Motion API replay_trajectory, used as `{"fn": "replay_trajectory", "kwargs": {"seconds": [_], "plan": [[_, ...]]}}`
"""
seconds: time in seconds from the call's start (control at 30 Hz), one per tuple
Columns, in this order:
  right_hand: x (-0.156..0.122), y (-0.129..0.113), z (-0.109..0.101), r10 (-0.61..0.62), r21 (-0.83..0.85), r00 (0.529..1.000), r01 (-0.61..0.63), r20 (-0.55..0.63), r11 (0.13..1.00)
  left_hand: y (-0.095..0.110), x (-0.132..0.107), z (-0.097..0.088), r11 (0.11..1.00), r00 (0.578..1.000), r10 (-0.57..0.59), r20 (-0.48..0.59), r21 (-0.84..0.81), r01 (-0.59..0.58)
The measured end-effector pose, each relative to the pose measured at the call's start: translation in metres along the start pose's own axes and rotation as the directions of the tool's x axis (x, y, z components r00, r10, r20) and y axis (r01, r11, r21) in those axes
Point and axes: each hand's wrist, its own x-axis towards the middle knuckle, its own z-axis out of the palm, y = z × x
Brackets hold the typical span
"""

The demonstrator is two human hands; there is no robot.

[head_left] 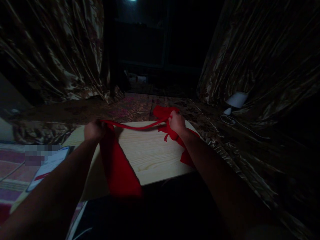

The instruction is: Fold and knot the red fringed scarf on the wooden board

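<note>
A long red scarf [118, 166] stretches between my two hands above a pale wooden table [147, 156]. My left hand [94, 130] is closed around one part of it, and a wide flap hangs down from there past the table's near edge. Between the hands the cloth narrows to a slack, slightly sagging strip. My right hand [178, 122] grips the other part, over the far right of the tabletop. More red cloth bunches behind and below that hand, with small fringe-like strands showing. My right forearm hides some of it. The dim light blurs detail.
Patterned cloth covers a ledge [135, 105] beyond the table, with shiny curtains [75, 50] on both sides of a dark window. A small white lamp [237, 100] with a cord stands at right. A flat white printed item [51, 166] lies at left by striped fabric [12, 170].
</note>
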Motion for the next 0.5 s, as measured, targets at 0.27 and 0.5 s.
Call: {"fn": "replay_trajectory", "kwargs": {"seconds": [0.27, 0.5], "plan": [[0.005, -0.004, 0.025, -0.133, -0.102, 0.979, 0.149, 0.153, 0.983, -0.017, -0.011, 0.034, 0.983, 0.975, -0.179, 0.131, -0.02, 0.183], [0.001, -0.004, 0.055, -0.208, -0.029, 0.93, 0.228, 0.304, 0.973, -0.025, -0.01, 0.055, 0.982, 0.979, -0.188, 0.084, 0.016, 0.187]]}}
